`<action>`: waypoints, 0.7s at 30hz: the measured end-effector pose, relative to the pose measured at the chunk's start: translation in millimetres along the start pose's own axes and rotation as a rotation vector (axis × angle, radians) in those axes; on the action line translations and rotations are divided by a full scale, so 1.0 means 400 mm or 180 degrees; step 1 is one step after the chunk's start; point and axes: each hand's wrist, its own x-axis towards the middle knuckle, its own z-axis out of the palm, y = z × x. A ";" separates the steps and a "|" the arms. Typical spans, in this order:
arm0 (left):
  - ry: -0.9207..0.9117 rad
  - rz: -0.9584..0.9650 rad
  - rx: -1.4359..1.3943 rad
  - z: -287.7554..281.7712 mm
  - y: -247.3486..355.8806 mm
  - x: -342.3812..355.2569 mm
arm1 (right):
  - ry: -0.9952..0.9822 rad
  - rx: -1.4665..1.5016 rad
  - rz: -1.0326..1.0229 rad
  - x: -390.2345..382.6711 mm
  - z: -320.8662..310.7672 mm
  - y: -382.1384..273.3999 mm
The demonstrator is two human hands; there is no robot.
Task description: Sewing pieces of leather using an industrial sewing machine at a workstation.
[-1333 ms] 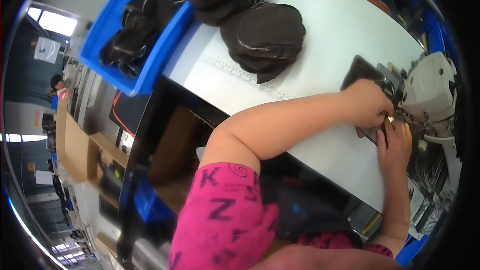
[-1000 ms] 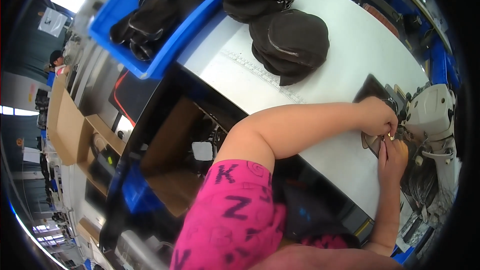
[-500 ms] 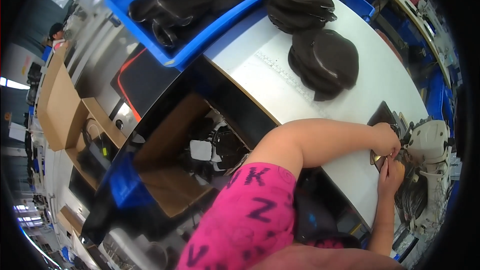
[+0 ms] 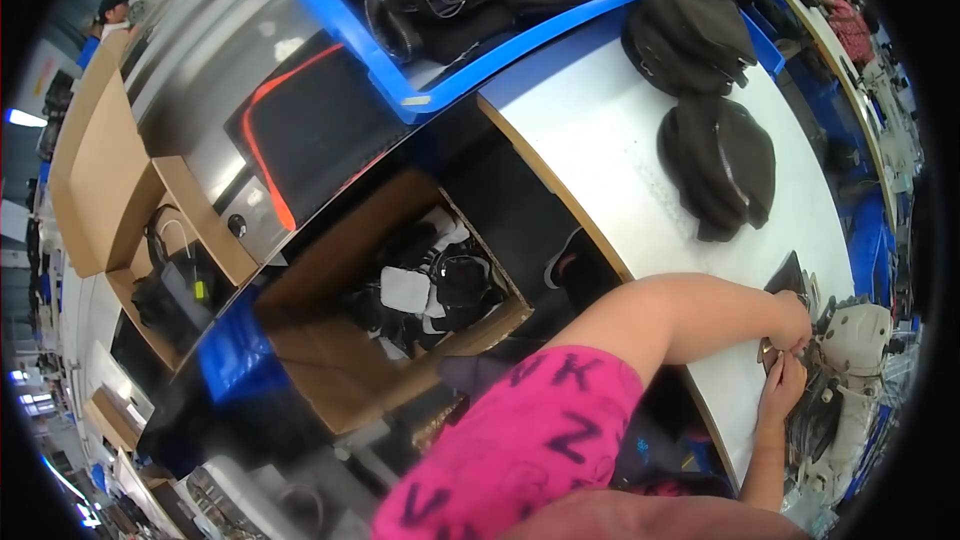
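Near the right edge of the table [image 4: 590,155], by the sewing machine [image 4: 856,338], left hand [image 4: 790,322] and right hand [image 4: 784,386] meet at a dark piece [image 4: 786,273], pinch unclear; it looks light, pliable, best held by its margins.

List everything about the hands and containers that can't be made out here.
- Head view: whatever lies between the left hand and the right hand; too small, partly covered by fingers.
- Head view: the far end of the blue bin; cut off by the top edge.
- Head view: the bottom of the cardboard box holding a white piece; its jumbled contents hide it.
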 end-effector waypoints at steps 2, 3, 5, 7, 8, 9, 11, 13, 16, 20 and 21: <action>-0.0029 -0.0001 0.0001 -0.003 0.001 0.004 | -0.0040 -0.0052 0.0119 -0.008 0.001 0.010; -0.0065 0.0014 0.0004 -0.003 0.005 0.007 | -0.0049 -0.0046 0.0127 -0.012 0.007 0.017; -0.0145 -0.0047 -0.0017 -0.002 0.007 0.009 | 0.0077 -0.0101 -0.0032 -0.015 0.010 0.022; -0.0171 -0.0001 0.0260 0.003 0.007 0.010 | 0.0017 -0.0069 -0.0016 -0.010 0.007 0.021; -0.0202 0.0002 0.0253 0.006 0.009 0.012 | -0.0031 -0.0046 -0.0007 -0.010 0.004 0.018; -0.0203 0.0012 0.0332 0.008 0.012 0.015 | -0.0034 -0.0031 0.0023 -0.011 0.002 0.017; -0.0228 0.0008 0.0419 0.007 0.010 0.024 | -0.0026 0.0058 0.0090 -0.011 0.000 0.018; -0.0470 -0.0152 0.0392 -0.002 0.003 0.030 | -0.0033 0.0083 0.0126 -0.012 0.004 0.015; -0.0244 -0.0192 0.0133 -0.008 -0.026 0.016 | -0.0002 0.0151 0.0135 0.006 0.016 -0.004; -0.0308 -0.0153 -0.0217 -0.034 -0.020 0.000 | -0.0009 0.0119 0.0231 -0.003 0.008 -0.010; -0.0273 -0.0100 -0.0281 -0.040 -0.021 -0.004 | 0.0007 0.0163 0.0262 -0.001 0.010 -0.010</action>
